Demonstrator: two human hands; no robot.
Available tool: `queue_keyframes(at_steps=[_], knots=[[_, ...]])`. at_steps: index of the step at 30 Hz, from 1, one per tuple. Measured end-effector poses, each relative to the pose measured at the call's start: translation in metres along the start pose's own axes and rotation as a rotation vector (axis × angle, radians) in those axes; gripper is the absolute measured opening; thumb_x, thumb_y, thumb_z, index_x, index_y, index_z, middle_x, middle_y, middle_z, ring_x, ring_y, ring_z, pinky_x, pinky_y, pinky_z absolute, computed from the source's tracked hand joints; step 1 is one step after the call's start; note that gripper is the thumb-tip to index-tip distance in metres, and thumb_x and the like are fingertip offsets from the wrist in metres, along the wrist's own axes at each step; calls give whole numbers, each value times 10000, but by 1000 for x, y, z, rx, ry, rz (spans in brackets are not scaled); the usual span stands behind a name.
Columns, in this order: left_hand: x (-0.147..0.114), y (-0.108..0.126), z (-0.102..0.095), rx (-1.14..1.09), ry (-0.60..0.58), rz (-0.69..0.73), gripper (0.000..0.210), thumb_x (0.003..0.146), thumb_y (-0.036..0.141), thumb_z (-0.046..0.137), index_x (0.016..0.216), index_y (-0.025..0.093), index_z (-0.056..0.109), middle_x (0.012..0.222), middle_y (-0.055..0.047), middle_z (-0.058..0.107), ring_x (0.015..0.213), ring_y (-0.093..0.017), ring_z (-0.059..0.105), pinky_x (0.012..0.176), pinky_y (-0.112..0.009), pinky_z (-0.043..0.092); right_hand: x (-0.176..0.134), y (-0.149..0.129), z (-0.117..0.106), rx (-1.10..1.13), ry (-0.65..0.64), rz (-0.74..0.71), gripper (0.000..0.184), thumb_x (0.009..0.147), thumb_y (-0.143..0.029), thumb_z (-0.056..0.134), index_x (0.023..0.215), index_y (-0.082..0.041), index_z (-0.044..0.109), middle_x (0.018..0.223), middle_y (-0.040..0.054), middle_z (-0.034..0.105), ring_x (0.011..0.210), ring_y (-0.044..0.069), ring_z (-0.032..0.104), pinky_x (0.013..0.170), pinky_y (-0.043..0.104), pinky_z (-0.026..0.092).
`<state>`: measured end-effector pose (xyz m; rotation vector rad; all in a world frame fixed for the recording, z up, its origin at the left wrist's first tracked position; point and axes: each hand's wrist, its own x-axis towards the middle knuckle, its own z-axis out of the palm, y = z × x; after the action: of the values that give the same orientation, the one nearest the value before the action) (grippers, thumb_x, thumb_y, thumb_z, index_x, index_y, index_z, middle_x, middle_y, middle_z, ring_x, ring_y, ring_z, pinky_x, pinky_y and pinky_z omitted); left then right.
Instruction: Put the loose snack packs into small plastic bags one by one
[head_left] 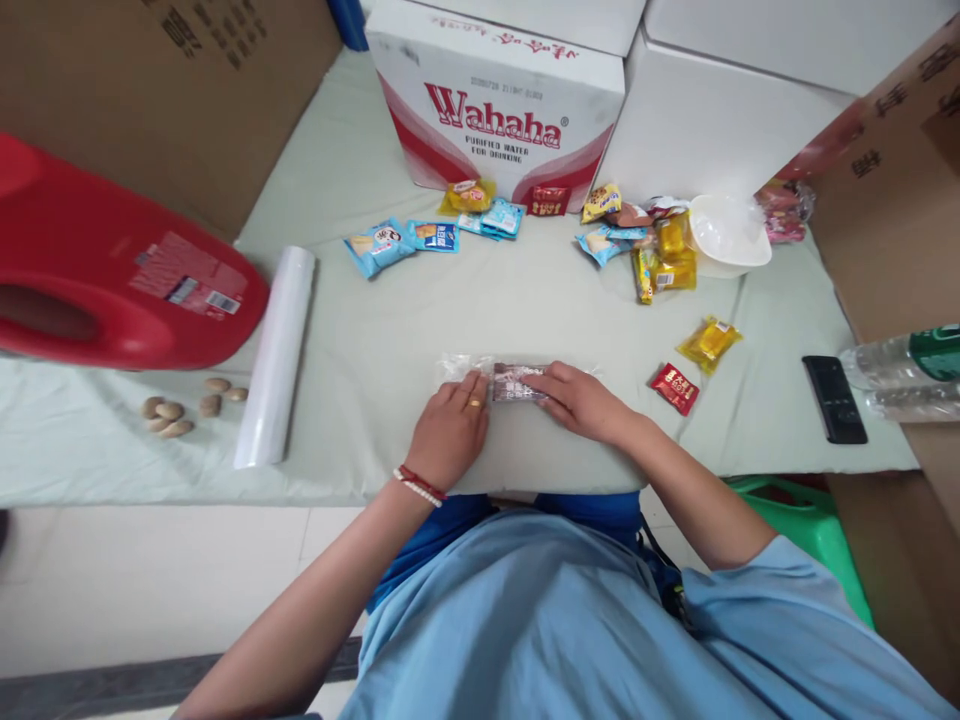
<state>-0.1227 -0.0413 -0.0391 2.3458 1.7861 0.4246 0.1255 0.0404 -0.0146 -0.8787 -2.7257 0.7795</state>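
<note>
In front of me on the table lies a small dark brown snack packet [516, 382] with pale printing, on a sheet or bag of clear plastic [454, 366] that sticks out to both sides. My left hand [452, 418], with a ring and bracelets, rests at the packet's left end. Its fingers are stretched out flat over the plastic. My right hand [581, 398] has its fingers over the packet's right part and its thumb by the lower edge, gripping it. To its right are a red packet [675, 388] and a yellow wrapped snack [709, 344].
A white roll [277, 360], several brown stone-like pieces [171, 411] and a large red jug [135, 270] stand or lie left. Cartons [495, 110] line the back, with snack packets before them. A white bowl [731, 255], black phone-like object [834, 398] and bottles [900, 360] are right.
</note>
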Motion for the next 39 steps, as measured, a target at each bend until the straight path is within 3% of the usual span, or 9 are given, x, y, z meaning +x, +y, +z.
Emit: queue_keyframes(at_steps=[4, 9, 15, 19, 24, 28, 33, 36, 39], knots=[[-3, -10, 2, 10, 19, 31, 469, 1027, 312, 490, 1423, 92, 610, 1494, -218, 608, 1228, -373, 613, 1036, -540, 536, 8, -10, 0, -83, 19, 152, 638, 981, -293, 679, 1580, -222, 474, 1455, 179, 539, 1152, 288, 644, 891, 375, 570], [13, -5, -3, 41, 11, 11, 500, 966, 310, 569, 1435, 139, 588, 1489, -183, 616, 1227, -364, 614, 993, -506, 556, 27, -22, -8, -246, -113, 277, 626, 991, -315, 651, 1586, -211, 489, 1414, 185, 629, 1055, 304, 705, 819, 360, 554], [31, 9, -6, -132, -28, -162, 365, 984, 149, 444, 1275, 129, 664, 1120, -165, 762, 1048, -310, 708, 931, -435, 579, 18, -11, -9, 144, 62, 120, 588, 942, -353, 720, 1497, -213, 583, 1272, 116, 728, 1113, 266, 703, 973, 362, 536], [33, 18, -3, -467, 22, -261, 433, 905, 168, 510, 1315, 142, 647, 1084, -125, 774, 1022, -304, 736, 958, -446, 586, 8, -14, -3, 263, 234, 89, 577, 954, -352, 699, 1510, -258, 576, 1308, 112, 710, 1120, 251, 699, 974, 373, 556], [27, 19, -7, -1265, -130, -68, 667, 954, 459, 566, 1558, 228, 399, 1434, -146, 645, 1204, -292, 697, 1042, -494, 584, 4, -16, -2, 43, 245, 72, 596, 971, -274, 637, 1557, -263, 530, 1464, 148, 594, 1231, 280, 650, 984, 396, 568], [28, 25, -13, -1602, -164, -330, 576, 848, 580, 793, 1245, 183, 667, 1205, -118, 748, 1093, -298, 732, 1012, -490, 593, 4, -19, 4, -31, 224, -74, 556, 1019, -239, 561, 1571, -255, 496, 1483, 159, 567, 1305, 297, 599, 1040, 432, 555], [32, 29, -16, -1793, -68, -650, 544, 687, 455, 963, 1079, 127, 776, 1097, -116, 796, 962, -253, 743, 847, -343, 615, -8, -14, 18, -72, 451, -59, 744, 1007, -124, 521, 1688, -305, 282, 1602, 188, 442, 1201, 269, 630, 1026, 468, 568], [30, 30, -17, -1852, -163, -724, 525, 664, 431, 977, 1051, 120, 805, 1087, -128, 805, 864, -234, 741, 714, -298, 592, -20, -2, 16, -169, 568, -2, 589, 1010, -126, 534, 1575, -292, 515, 1379, 141, 661, 1043, 269, 654, 928, 452, 585], [31, 35, -18, -1887, -227, -657, 492, 673, 410, 977, 1022, 99, 821, 1052, -140, 812, 930, -256, 751, 838, -315, 586, -28, 8, 10, -178, 637, 47, 423, 1029, -130, 512, 1375, -272, 710, 1150, 99, 783, 925, 250, 664, 841, 416, 580]])
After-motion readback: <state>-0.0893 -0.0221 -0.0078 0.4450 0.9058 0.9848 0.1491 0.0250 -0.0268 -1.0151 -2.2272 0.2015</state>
